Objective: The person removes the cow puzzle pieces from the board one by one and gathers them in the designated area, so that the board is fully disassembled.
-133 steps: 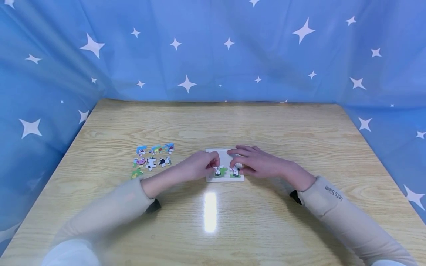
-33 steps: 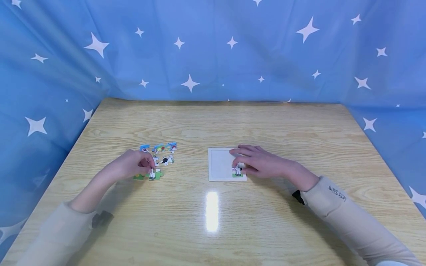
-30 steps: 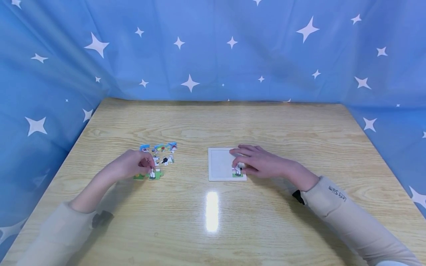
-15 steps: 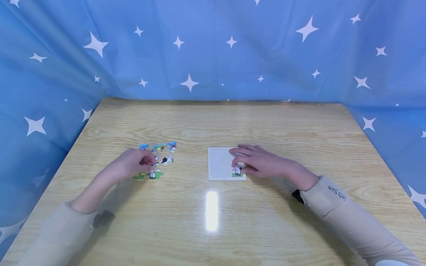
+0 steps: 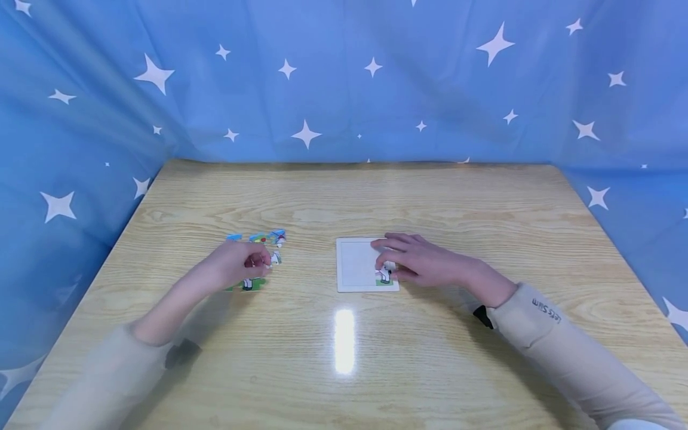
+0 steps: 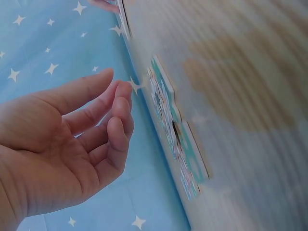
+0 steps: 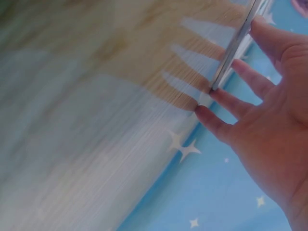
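Note:
My left hand (image 5: 236, 264) hovers over a group of jigsaw pieces on the left of the table. In the left wrist view its fingers are loosely curved, with nothing between thumb and fingertips, and the jigsaw pieces (image 6: 192, 149) lie apart from it. A green piece with a white leg (image 5: 251, 285) lies below the hand; a blue piece (image 5: 278, 235) shows above, while others are partly hidden. My right hand (image 5: 424, 261) rests spread fingertips on the right side of a white puzzle tray (image 5: 340, 266). One piece (image 5: 384, 276) sits in its lower right corner.
The wooden table (image 5: 457, 358) runs back to a blue curtain (image 5: 344, 95) with white stars, which also hangs along both sides. A bright light reflection lies on the tabletop in front of the tray.
My left hand has gone from the tray to the pieces at left, with the white-leg piece now lying there. Lately it shifted slightly right. The right hand stays on the tray.

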{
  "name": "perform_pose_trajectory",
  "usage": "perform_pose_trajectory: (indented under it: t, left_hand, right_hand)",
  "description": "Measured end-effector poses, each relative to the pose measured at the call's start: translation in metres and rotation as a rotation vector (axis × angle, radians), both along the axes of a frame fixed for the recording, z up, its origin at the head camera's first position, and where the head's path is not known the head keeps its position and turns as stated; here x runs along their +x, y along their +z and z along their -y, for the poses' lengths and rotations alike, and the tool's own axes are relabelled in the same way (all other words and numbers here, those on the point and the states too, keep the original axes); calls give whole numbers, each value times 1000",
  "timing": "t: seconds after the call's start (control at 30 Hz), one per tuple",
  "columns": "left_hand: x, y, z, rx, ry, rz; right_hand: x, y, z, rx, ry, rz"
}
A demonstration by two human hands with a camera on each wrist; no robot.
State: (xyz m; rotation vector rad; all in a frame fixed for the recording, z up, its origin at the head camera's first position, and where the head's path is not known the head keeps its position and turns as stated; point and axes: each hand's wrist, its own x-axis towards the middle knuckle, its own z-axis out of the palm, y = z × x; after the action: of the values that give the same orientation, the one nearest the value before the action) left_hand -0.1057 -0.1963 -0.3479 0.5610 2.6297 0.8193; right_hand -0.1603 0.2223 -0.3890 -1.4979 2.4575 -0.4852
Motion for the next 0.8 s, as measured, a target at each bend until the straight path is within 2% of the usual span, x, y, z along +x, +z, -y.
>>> perform_pose_trajectory:
  t: [0.4, 0.8]
  left_hand:
    - [-6, -7, -32, 53, -86, -13]
    - [-17, -12, -64, 63, -173, -19]
  right_hand:
    - [0, -1, 0, -3, -23, 43]
    - [-2, -3, -1, -10, -19, 28]
